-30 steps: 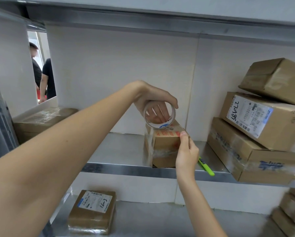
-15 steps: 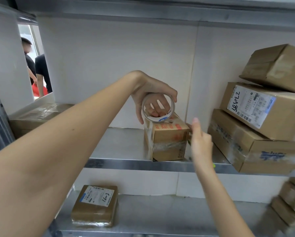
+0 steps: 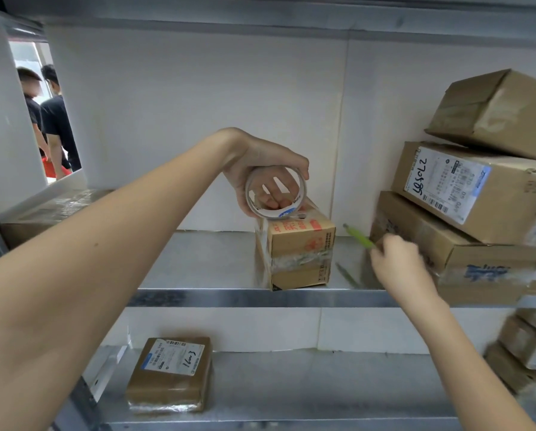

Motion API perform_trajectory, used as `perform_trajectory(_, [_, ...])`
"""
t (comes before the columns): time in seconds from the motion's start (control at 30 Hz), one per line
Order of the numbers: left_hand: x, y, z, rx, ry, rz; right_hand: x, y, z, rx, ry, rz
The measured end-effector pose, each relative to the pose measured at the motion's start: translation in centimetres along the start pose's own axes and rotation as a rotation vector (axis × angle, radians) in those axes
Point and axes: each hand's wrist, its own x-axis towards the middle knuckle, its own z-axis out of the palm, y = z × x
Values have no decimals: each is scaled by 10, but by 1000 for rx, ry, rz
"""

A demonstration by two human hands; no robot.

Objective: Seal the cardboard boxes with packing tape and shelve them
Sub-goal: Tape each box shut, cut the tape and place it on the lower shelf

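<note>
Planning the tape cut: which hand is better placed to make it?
Right. The right hand grips the green cutter beside the box; the left hand is busy holding the tape roll on the box.

Right of the right hand [image 3: 398, 262], the white shipping label [image 3: 447, 185] on the middle stacked box carries a handwritten mark reading roughly "S8S0L2", turned sideways, above a barcode. Below the left hand [image 3: 260, 169], the label [image 3: 175, 356] on the flat parcel shows handwritten "16m3" or similar. Red characters [image 3: 304, 228] on the small box under the left hand are too blurred to read.
</note>
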Motion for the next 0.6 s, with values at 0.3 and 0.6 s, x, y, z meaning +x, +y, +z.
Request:
perform_trajectory(0.3, [0,-2,-1,-10,7,4,-11,-36,-82,784,-310,-22])
perform_trajectory(0.6, [0,5,4,26,12,-5,-6,-53,-79,700,-301,-15])
